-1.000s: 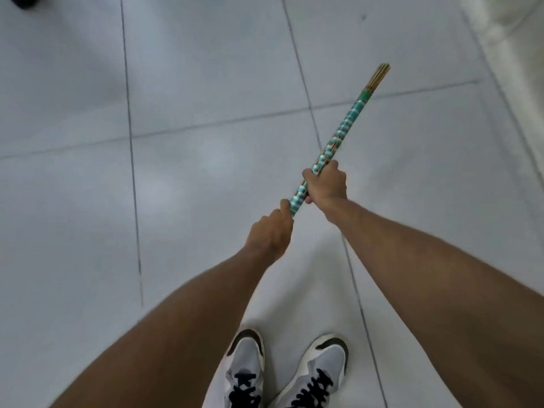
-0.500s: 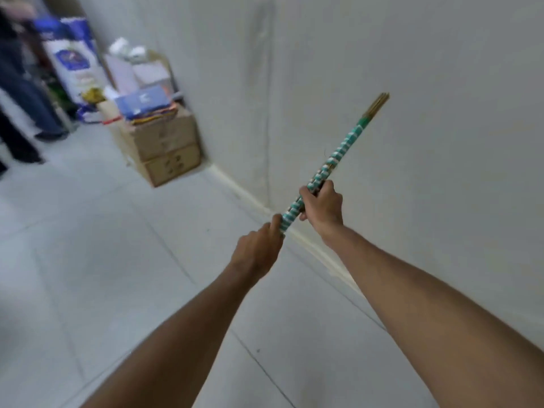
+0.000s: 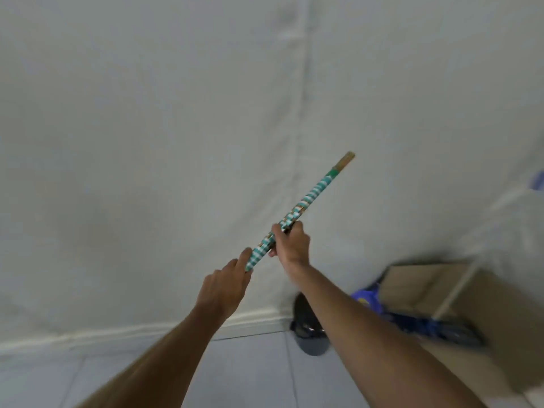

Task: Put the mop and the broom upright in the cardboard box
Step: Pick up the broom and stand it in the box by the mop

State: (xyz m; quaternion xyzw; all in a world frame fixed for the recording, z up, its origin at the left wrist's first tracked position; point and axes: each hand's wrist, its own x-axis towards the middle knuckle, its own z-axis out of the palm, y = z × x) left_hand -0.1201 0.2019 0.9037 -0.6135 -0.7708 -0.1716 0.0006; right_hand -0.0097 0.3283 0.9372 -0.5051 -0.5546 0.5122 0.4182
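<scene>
I hold a long handle wrapped in green and white tape, the broom handle (image 3: 313,195), slanting up to the right in front of a white wall. My right hand (image 3: 290,245) grips it higher up. My left hand (image 3: 225,285) is closed around its lower part. The broom's head is hidden from view. An open cardboard box (image 3: 500,301) stands on the floor at the lower right, blurred, with a pale stick (image 3: 453,293) leaning in it.
A white wall corner (image 3: 300,113) fills most of the view, with a baseboard (image 3: 117,334) below. A dark round object (image 3: 309,328) and blue items (image 3: 412,319) lie on the floor beside the box. Pale floor tiles (image 3: 250,372) lie below.
The view has swung from the floor, past stacked boxes on the left, to the wall corner and the cardboard box on the right. Both hands keep the same grip on the handle.
</scene>
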